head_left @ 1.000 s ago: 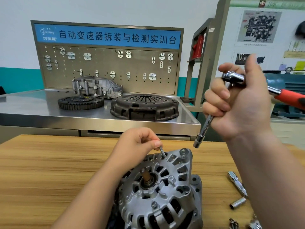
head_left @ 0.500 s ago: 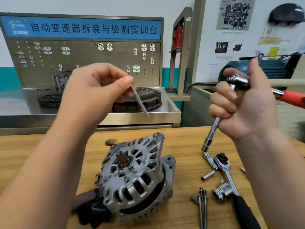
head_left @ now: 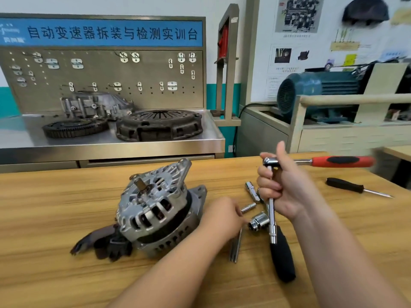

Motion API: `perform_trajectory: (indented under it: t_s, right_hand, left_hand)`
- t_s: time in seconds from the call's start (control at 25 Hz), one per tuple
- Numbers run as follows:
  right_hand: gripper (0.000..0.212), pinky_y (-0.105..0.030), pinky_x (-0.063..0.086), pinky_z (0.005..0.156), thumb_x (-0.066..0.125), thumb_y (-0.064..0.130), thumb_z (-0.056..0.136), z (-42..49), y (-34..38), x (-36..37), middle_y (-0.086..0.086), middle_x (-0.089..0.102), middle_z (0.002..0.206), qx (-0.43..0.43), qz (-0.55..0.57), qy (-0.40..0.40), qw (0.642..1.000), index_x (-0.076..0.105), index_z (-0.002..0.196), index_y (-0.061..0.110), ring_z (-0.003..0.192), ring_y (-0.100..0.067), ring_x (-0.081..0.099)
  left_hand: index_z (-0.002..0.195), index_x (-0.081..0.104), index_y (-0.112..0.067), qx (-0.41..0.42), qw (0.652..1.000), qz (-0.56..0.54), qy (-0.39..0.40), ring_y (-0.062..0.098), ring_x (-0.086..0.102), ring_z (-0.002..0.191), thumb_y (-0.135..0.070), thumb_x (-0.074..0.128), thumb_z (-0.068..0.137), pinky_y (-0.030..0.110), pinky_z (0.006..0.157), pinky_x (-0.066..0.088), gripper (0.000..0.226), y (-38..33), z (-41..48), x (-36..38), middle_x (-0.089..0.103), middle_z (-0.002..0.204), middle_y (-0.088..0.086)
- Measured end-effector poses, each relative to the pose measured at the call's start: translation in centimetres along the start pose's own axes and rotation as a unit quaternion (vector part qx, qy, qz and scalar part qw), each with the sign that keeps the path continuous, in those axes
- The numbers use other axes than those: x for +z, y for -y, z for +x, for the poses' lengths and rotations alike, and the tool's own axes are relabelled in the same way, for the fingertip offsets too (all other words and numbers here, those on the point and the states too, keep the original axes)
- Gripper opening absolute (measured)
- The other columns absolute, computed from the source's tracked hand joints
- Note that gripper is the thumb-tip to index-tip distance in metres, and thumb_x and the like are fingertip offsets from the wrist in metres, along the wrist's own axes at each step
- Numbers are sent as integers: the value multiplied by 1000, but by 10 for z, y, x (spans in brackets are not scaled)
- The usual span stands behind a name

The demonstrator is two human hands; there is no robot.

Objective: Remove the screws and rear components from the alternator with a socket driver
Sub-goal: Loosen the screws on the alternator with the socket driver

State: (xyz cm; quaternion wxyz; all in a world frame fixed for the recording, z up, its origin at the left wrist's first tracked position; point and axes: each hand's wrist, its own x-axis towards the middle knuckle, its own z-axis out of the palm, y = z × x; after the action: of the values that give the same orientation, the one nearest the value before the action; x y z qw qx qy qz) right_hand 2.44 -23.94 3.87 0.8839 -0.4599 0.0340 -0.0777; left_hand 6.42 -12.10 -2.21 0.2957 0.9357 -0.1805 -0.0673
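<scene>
Alternator [head_left: 155,210], silver, slotted, lies tilted, shaft upward; right fingers [head_left: 265,177] grip socket driver [head_left: 271,210]; left hand [head_left: 222,215] fingers' state cannot be told.

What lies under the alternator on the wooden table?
A dark brown-and-black object sticks out from beneath the alternator at its lower left, on the wooden table. The housing covers the rest, so its full shape cannot be told.
</scene>
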Motion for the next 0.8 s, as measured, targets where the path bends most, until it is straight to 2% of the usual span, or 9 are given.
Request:
perform_trajectory:
  t_s: [0.16, 0.28, 0.36, 0.44, 0.52, 0.6, 0.64, 0.72, 0.8]
  right_hand:
    - [36, -15, 21, 31, 49, 48, 93, 1, -16, -9, 0, 40, 56, 24, 5, -12, 1000, 41, 90, 13, 38, -5, 27]
    - [33, -15, 22, 31, 48, 45, 95, 1, -20, -11, -1, 40, 57, 26, 11, -1, 1000, 38, 89, 15, 38, -5, 27]
    - [35, -16, 23, 32, 46, 45, 95, 0, -21, -15, -2, 41, 58, 22, 5, 6, 1000, 39, 86, 13, 40, -6, 28]
    - [35, -18, 26, 37, 44, 46, 95, -2, -22, -20, -2, 44, 60, 9, -17, 0, 1000, 41, 87, 12, 42, -8, 31]
    - [37, -22, 26, 43, 40, 48, 95, -1, -22, -22, -1, 48, 60, -17, -48, -7, 999, 44, 89, 12, 45, -9, 33]
    - [41, -21, 26, 42, 35, 50, 97, 0, -16, -13, 0, 49, 60, -43, -56, -9, 997, 44, 86, 11, 44, -8, 32]
    - [42, -20, 25, 39, 32, 51, 98, 1, -12, -4, 0, 48, 60, -53, -51, -1, 997, 42, 85, 11, 43, -7, 30]
    - [42, -18, 20, 37, 29, 53, 99, 2, -3, 18, 2, 40, 59, -64, -26, 33, 997, 40, 85, 15, 41, -6, 24]
    - [43, -19, 17, 36, 28, 52, 100, 6, 5, 53, 4, 32, 54, -67, 11, 85, 994, 44, 82, 16, 39, -6, 21]
  left_hand:
    - [81, 68, -19, -24, 999, 22, -14, 19, 61, 72, -37, 69, 81, 29, 70, 52, 18, 3, 3, 17, 67, 78, 2]
    - [90, 69, -17, -14, 999, 37, -32, 20, 63, 78, -38, 62, 86, 29, 71, 52, 23, -4, -2, 15, 69, 83, 3]
    - [93, 68, -19, 13, 997, 40, -64, 18, 62, 79, -39, 56, 90, 28, 68, 50, 24, -7, -15, 2, 68, 84, 1]
    - [95, 67, -28, 80, 989, 15, -124, 8, 61, 80, -41, 52, 90, 26, 69, 50, 20, -3, -41, -17, 68, 86, -9]
    - [90, 64, -38, 178, 959, -50, -217, -2, 60, 76, -45, 49, 87, 15, 63, 49, 17, 8, -78, -46, 66, 82, -19]
    - [87, 63, -40, 235, 905, -142, -326, -2, 62, 74, -42, 49, 85, 8, 60, 46, 14, 32, -101, -82, 66, 80, -20]
    - [86, 64, -37, 228, 875, -193, -382, -2, 62, 71, -37, 51, 85, 6, 59, 45, 13, 48, -105, -100, 67, 77, -17]
    - [82, 65, -27, 143, 830, -294, -453, -1, 61, 65, -21, 54, 88, 9, 58, 45, 14, 84, -98, -129, 69, 71, -9]
    - [80, 64, -22, 30, 814, -350, -463, 7, 60, 66, -9, 50, 91, 22, 60, 44, 21, 122, -83, -146, 68, 67, -5]
